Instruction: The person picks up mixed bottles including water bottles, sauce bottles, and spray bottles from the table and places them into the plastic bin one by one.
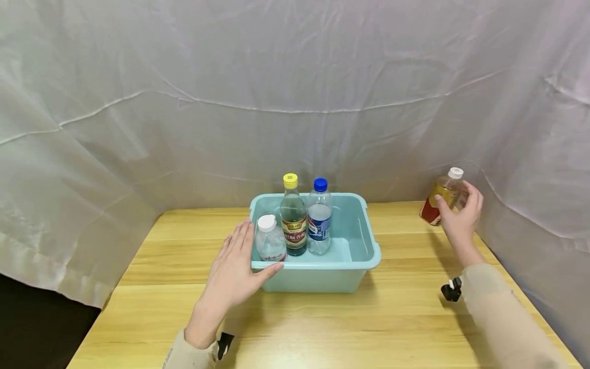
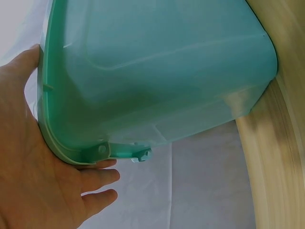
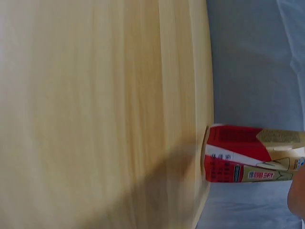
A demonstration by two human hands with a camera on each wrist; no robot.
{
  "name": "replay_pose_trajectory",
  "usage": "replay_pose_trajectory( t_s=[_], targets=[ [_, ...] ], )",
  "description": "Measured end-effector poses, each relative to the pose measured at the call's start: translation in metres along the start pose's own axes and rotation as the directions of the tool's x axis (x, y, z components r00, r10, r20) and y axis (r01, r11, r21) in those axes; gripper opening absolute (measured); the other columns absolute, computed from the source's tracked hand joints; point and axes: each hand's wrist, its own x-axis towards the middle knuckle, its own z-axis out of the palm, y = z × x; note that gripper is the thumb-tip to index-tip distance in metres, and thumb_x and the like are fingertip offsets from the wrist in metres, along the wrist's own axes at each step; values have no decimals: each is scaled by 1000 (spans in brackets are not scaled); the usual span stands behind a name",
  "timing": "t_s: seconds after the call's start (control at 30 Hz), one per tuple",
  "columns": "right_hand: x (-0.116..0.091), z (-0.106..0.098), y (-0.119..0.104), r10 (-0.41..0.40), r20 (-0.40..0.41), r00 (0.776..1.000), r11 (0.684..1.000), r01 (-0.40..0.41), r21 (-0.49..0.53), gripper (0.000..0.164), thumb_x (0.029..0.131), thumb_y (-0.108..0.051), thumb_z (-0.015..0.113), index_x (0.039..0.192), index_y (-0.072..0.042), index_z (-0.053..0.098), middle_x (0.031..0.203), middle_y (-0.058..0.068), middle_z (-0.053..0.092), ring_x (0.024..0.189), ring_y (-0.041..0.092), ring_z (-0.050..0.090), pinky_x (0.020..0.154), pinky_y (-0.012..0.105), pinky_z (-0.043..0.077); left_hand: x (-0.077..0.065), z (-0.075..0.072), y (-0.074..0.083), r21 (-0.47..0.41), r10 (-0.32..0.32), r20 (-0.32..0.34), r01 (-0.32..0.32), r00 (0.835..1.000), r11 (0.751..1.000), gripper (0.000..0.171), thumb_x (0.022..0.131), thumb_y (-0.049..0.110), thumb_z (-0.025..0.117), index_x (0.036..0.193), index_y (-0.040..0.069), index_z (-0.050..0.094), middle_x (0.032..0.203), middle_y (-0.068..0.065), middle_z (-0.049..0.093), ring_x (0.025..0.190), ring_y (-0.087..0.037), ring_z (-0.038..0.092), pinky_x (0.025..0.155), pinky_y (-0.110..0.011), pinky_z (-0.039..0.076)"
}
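My left hand [image 1: 235, 266] rests at the front left corner of a light blue plastic basin [image 1: 318, 279], its fingers straight along the left rim and its thumb over the front rim. In the left wrist view the basin wall [image 2: 176, 62] fills much of the picture. Far to the right, my right hand [image 1: 462, 218] grips a white-capped bottle [image 1: 432, 211] with a red and gold label. That bottle leans to the right, its base at the table's back right. The right wrist view shows its label [image 3: 238, 152] and only a bit of the hand.
Inside the basin stand a clear bottle with a white cap [image 1: 271, 241], a dark sauce bottle with a yellow cap [image 1: 293, 220] and a blue-capped Pepsi bottle [image 1: 319, 218]. A grey cloth [image 1: 295, 77] hangs behind and beside the wooden table [image 1: 322, 328].
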Motion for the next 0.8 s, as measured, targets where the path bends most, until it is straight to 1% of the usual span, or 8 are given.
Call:
replay_pose_trajectory(
  t_s=[0.17, 0.23, 0.4, 0.5, 0.63, 0.8],
  targets=[
    [11, 0, 4, -3, 3, 1000, 999, 4, -32, 70, 89, -15, 78, 152, -11, 48, 147, 4, 43, 135, 22, 44, 115, 30, 36, 1, 0, -1, -1, 1, -1, -1, 1000, 1000, 118, 88, 83, 54, 163, -2, 23, 172, -15, 15, 159, -35, 16, 128, -53, 19],
    [14, 0, 6, 8, 15, 1000, 999, -8, -46, 70, 90, -15, 78, 153, -10, 46, 150, 7, 42, 139, 22, 43, 117, 29, 35, 1, 0, -1, -1, 2, 0, -2, 1000, 1000, 119, 88, 84, 54, 164, -2, 22, 172, -15, 15, 159, -35, 17, 128, -53, 19],
    [23, -1, 9, 64, 49, 997, 992, -58, -116, 73, 93, -18, 76, 157, -11, 41, 156, 11, 36, 143, 23, 39, 119, 27, 31, 0, 1, -2, 0, -2, 4, 2, 1000, 1000, 119, 88, 84, 54, 164, -2, 22, 172, -15, 15, 159, -36, 18, 128, -53, 20],
    [30, -1, 10, 90, 66, 994, 987, -80, -139, 75, 94, -21, 74, 158, -12, 39, 158, 11, 34, 144, 24, 37, 121, 28, 28, -1, 1, -2, 1, -1, -1, 1, 1000, 1000, 118, 88, 83, 54, 164, -2, 22, 172, -15, 16, 159, -36, 18, 128, -53, 19],
    [36, -1, 13, 126, 90, 988, 982, -112, -153, 76, 94, -24, 73, 160, -13, 37, 160, 13, 33, 145, 26, 36, 123, 31, 28, 0, 1, -3, -3, -1, -8, 1, 1000, 1000, 118, 88, 83, 54, 164, -1, 22, 172, -15, 18, 159, -35, 18, 128, -52, 19],
    [37, -1, 20, 159, 115, 980, 974, -137, -182, 76, 95, -26, 72, 160, -11, 35, 157, 16, 34, 142, 29, 39, 122, 34, 30, 0, 2, -3, -1, -4, 5, 4, 1000, 1000, 118, 88, 86, 50, 164, 0, 22, 172, -16, 18, 159, -35, 18, 129, -51, 18]
  ],
)
